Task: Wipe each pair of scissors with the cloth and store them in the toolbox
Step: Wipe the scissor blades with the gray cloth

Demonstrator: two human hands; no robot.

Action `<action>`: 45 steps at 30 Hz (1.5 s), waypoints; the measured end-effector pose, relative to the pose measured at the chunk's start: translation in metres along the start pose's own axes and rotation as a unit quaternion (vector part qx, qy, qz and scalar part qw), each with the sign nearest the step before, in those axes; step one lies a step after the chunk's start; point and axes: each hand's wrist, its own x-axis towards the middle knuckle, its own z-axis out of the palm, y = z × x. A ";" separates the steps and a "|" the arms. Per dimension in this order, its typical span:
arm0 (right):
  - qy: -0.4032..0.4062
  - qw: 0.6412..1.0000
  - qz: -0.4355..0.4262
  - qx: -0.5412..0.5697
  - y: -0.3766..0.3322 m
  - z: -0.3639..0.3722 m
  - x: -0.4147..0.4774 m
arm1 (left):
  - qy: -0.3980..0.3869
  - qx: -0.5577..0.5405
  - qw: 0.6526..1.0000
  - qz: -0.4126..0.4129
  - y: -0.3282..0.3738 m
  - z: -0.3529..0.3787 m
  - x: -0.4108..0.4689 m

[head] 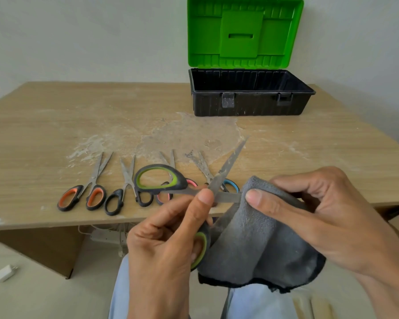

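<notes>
Item: toolbox, black base, green lid raised upright, standing at the far edge of a scuffed wooden table; nothing can be seen inside it. In front of the toolbox and off the table's near edge: green-handled scissors, blades spread wide, one tip pointing up toward the toolbox. Left hand grips this pair, thumb pressed near the pivot and fingers curled about the lower handle loop. Right hand holds a grey cloth, thumb and fingers pinching it round the end of the other blade; the rest of the cloth hangs down. On the table, in front of the toolbox and to its left, a row of four pairs, tips toward the far edge: orange-handled scissors farthest from the toolbox, black-handled scissors next, then pink-handled scissors and blue-handled scissors, both partly hidden behind the held pair. Below the hands: pale blue trousers.
</notes>
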 end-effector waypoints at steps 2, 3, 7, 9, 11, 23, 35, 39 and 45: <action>0.001 1.000 0.000 0.024 0.000 0.003 -0.001 | 0.025 -0.014 1.000 0.009 0.000 0.002 -0.001; -0.001 0.999 0.002 0.032 0.000 0.005 -0.001 | 0.034 -0.019 0.999 0.012 0.000 0.003 -0.002; -0.006 1.000 0.014 0.015 -0.001 0.004 -0.005 | 0.061 -0.027 0.998 0.020 0.000 0.003 -0.003; -0.006 1.000 0.018 0.004 -0.002 0.003 -0.004 | 0.060 -0.029 0.997 0.029 0.000 0.002 -0.003; -0.005 1.000 0.007 -0.006 -0.007 0.006 -0.003 | 0.047 -0.025 0.998 0.039 0.000 0.003 -0.004; 0.012 0.997 -0.041 -0.057 -0.015 0.009 -0.003 | 0.075 -0.059 0.995 -0.038 0.005 -0.001 -0.006; -0.026 1.000 0.005 0.011 -0.015 0.016 0.004 | 0.077 -0.032 0.996 0.020 0.006 0.001 -0.009; -0.027 0.998 0.045 0.017 -0.012 0.006 0.001 | 0.092 -0.071 0.993 -0.013 0.008 -0.004 -0.004; 0.037 0.995 0.081 0.048 -0.008 -0.003 -0.004 | 0.098 -0.082 0.992 -0.008 0.010 -0.007 0.001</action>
